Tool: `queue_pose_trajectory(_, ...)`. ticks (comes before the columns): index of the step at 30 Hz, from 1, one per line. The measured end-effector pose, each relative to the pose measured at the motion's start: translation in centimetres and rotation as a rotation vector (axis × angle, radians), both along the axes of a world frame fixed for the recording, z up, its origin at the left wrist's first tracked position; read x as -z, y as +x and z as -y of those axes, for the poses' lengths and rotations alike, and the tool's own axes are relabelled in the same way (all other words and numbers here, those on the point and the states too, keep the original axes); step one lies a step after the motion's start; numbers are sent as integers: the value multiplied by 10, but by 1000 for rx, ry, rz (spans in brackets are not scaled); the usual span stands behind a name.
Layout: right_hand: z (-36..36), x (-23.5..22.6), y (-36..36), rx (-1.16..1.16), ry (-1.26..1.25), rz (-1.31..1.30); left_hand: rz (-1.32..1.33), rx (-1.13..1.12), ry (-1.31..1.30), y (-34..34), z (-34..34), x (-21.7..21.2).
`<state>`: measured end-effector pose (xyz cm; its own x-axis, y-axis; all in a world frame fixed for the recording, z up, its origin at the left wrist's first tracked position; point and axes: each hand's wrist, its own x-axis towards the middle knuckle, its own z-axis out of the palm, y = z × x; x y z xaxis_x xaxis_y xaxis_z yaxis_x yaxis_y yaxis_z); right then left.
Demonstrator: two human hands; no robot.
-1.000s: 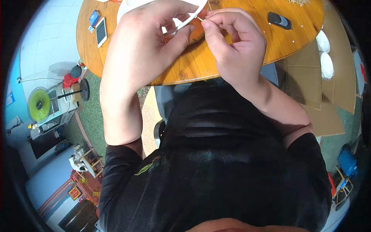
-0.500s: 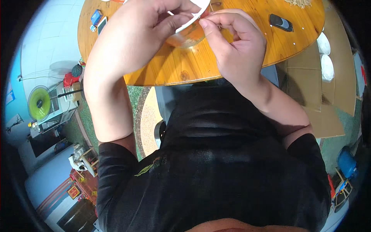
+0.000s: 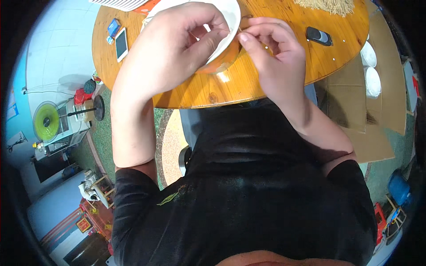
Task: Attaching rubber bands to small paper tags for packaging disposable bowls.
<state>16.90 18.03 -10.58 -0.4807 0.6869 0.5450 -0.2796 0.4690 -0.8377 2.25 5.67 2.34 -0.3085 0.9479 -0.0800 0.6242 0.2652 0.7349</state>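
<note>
An orange bowl (image 3: 218,64) with a white inside stands on the round wooden table (image 3: 248,86), close to its near edge. Both hands meet just above the bowl's rim. My left hand (image 3: 177,48) covers most of the bowl, thumb and forefinger pinched together. My right hand (image 3: 275,57) is pinched the same way, fingertips almost touching the left ones. Between the fingertips runs a thin pale strand (image 3: 235,30), too fine to make out well. What lies in the bowl is hidden by my left hand.
On the table lie a white phone (image 3: 121,44), a small blue object (image 3: 114,27), a black handheld device (image 3: 318,35) and a heap of pale strands (image 3: 326,5). Cardboard sheets (image 3: 355,102) with white bowls (image 3: 370,66) lie at the right. A green fan (image 3: 46,122) stands at the left.
Both hands have slid farther out over the table and now sit above the bowl. The fingertips stay pinched together throughout.
</note>
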Motion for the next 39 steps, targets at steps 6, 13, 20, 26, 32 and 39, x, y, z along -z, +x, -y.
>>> queue_pose_trajectory(6,-11,-32,18,-529,-1291,50,-423,132,186,1,3,-2)
queue_pose_trajectory(13,-18,-21,13,-764,-1399,256,-461,165,210,-4,5,6)
queue_pose_trajectory(20,-12,-24,5,-646,-1138,-38,-482,138,357,-2,7,5)
queue_pose_trajectory(26,-21,-38,5,-478,-720,-59,-469,99,387,1,9,6)
queue_pose_trajectory(32,-39,-63,4,-506,-378,278,-477,80,445,7,9,2)
queue_pose_trajectory(39,-38,-80,-1,-476,-148,359,-205,-50,269,16,5,-17)
